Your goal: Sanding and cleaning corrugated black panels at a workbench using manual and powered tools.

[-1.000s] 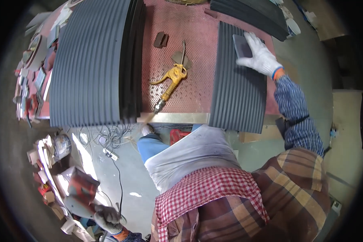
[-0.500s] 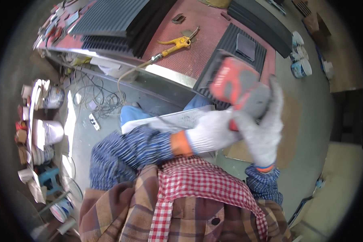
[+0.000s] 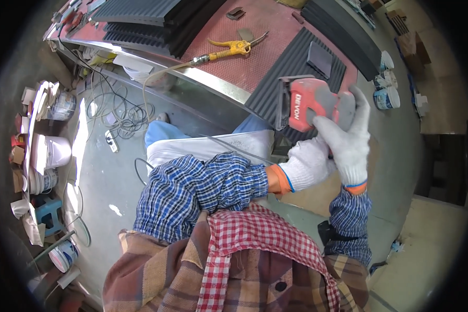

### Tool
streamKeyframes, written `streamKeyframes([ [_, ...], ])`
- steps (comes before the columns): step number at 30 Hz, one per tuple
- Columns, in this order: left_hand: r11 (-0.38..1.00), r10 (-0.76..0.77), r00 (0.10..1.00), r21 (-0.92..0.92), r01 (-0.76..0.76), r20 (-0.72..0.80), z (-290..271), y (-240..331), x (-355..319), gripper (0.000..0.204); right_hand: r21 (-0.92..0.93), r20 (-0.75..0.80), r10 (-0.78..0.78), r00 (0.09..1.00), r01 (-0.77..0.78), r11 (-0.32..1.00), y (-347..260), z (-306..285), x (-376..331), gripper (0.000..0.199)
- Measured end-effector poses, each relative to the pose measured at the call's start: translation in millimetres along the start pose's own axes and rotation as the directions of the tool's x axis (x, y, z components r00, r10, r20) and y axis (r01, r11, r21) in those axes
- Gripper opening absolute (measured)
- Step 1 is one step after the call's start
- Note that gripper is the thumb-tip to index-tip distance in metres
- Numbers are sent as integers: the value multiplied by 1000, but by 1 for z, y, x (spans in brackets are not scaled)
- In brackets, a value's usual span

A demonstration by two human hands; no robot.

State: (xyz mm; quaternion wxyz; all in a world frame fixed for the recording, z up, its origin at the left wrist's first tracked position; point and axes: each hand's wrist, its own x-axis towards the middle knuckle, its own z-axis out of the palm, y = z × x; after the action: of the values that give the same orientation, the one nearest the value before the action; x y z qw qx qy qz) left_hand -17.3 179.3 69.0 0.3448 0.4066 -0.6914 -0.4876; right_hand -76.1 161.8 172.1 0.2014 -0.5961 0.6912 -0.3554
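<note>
A red and grey electric sander [image 3: 311,105] is held up over the table's near edge, tilted so its dark flat pad faces left. My right hand [image 3: 347,140], in a white knitted glove, wraps round its grey grip end, thumb along the near side. Just below, my left hand [image 3: 309,164], also gloved, is closed against the tool's near end; its fingertips are partly hidden behind the right hand. Beyond the sander lies a black ribbed panel [image 3: 296,70] with a small dark flat block [image 3: 319,59] on it.
A yellow air blow gun [image 3: 231,49] with a hose lies on the red table mat [image 3: 213,34]. Black ribbed panels [image 3: 140,15] are stacked at the left, and a curved black one [image 3: 343,34] lies far right. Coiled cables [image 3: 127,114] and buckets [image 3: 386,98] stand on the floor.
The sander has turned, its pad now swung toward the left, and has come to rest in sharper view. My left hand has shifted right and slightly nearer, close below my right hand.
</note>
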Motion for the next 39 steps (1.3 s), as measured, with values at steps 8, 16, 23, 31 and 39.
streamKeyframes([
  [8, 951, -107, 954, 308, 16, 280, -89, -39, -40, 32, -355, 159, -329, 931, 365, 861, 1, 47, 74, 78],
  [16, 701, -602, 796, -433, 567, 66, -130, -107, -53, 32, -531, 278, -364, 889, 458, 713, 1, 92, 127, 80],
  [23, 620, -620, 785, -609, 495, 7, -131, -120, -35, 33, -522, 346, -339, 875, 479, 706, -7, 111, 122, 84],
  [31, 586, -623, 782, -647, 488, 24, -130, -120, -26, 35, -522, 364, -312, 878, 470, 712, -10, 116, 117, 81],
  [39, 605, -615, 788, -625, 494, 28, -132, -116, -24, 35, -496, 405, -286, 868, 472, 729, -16, 118, 101, 79],
])
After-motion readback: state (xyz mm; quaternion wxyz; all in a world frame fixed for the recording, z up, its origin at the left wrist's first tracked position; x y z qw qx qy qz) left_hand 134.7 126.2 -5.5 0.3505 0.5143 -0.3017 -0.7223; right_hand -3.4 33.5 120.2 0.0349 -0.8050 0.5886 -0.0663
